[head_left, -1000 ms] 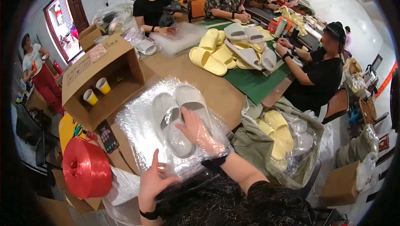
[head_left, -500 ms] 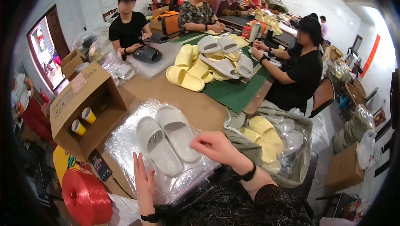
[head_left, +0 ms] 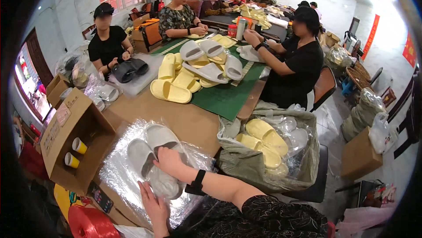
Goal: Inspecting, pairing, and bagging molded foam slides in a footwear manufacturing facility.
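Two grey slippers lie side by side on a stack of clear plastic bags [head_left: 115, 174], the left slipper [head_left: 139, 155] and the right slipper [head_left: 161, 136], with clear film over part of them. My right hand [head_left: 172, 162] reaches across them, its bent fingers closed near the inner edges. It covers the middle of the right slipper, and its fingertips are hidden, so what they pinch cannot be made out. Beside the heel end, my left hand [head_left: 154, 205] rests with its fingers stretched out and slightly apart, holding nothing.
A carton [head_left: 79, 135] holding two yellow-and-white cups stands left, above a phone [head_left: 101, 197] and red twine roll [head_left: 90, 222]. A sack-lined bin [head_left: 268, 178] of slippers stands right. Beyond lies a yellow and grey slipper pile [head_left: 187, 80]; co-workers sit around the tables.
My right hand has moved left from beside the slippers to over them. My left hand has come down beside the heel end. The whole view has shifted, so the surroundings appear further left.
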`<state>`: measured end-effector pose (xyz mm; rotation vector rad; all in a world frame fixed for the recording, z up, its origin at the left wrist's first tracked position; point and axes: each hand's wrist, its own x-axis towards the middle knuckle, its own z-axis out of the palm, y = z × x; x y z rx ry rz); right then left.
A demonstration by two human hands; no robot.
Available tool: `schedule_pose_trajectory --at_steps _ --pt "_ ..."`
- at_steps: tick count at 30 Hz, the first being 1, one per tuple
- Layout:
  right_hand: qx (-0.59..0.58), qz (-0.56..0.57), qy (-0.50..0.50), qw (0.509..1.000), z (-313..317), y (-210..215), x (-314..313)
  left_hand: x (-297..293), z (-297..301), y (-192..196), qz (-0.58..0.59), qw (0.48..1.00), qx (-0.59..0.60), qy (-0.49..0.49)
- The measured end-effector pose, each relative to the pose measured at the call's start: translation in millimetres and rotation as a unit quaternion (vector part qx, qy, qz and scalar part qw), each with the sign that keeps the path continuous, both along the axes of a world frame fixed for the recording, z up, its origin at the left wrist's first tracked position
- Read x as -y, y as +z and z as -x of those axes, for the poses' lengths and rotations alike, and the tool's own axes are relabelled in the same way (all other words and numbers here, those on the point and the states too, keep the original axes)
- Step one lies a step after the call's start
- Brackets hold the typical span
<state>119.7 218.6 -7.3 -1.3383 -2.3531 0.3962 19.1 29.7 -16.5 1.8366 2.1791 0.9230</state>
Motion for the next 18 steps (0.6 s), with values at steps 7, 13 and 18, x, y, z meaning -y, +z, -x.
schedule_pose_trajectory --at_steps 7,13,18 --pt "-0.108 -0.014 -0.01 0.994 12.9 -14.9 -5.4 -2.3 5.5 -6.3 -0.023 1.0 0.002 0.004" --pt "-0.194 -0.004 0.022 0.981 -36.3 -7.8 -15.5 -5.2 2.0 -12.1 -0.029 0.998 0.056 0.004" --pt "-0.234 -0.019 0.0 0.972 -171.8 78.9 2.5 1.0 3.7 -13.6 -0.025 0.999 0.016 0.015"
